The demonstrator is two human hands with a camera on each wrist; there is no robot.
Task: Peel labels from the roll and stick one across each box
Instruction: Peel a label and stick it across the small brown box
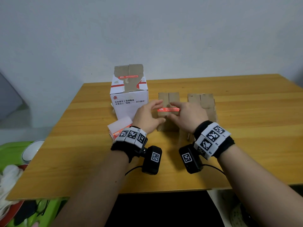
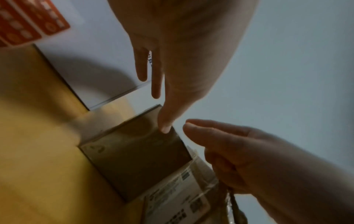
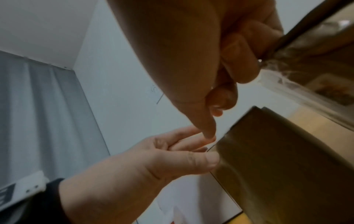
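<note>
Three boxes stand on the wooden table (image 1: 246,128): a tall white box (image 1: 129,102) with a red label (image 1: 128,77) on its top, a middle brown box (image 1: 168,97) and a right brown box (image 1: 200,102). A red label (image 1: 167,110) lies across the middle box's top near its front edge. My left hand (image 1: 152,112) has straight fingers at the label's left end, thumb against the box's front. My right hand (image 1: 185,112) lays its index finger on the label's right end. The left wrist view shows a fingertip of my left hand (image 2: 172,75) touching the middle box (image 2: 138,159) at its top edge.
The label roll (image 1: 120,126) lies left of the middle box, just behind my left wrist, in front of the white box. A green bin (image 1: 14,154) with clutter sits off the table's left edge. A wall rises behind the table.
</note>
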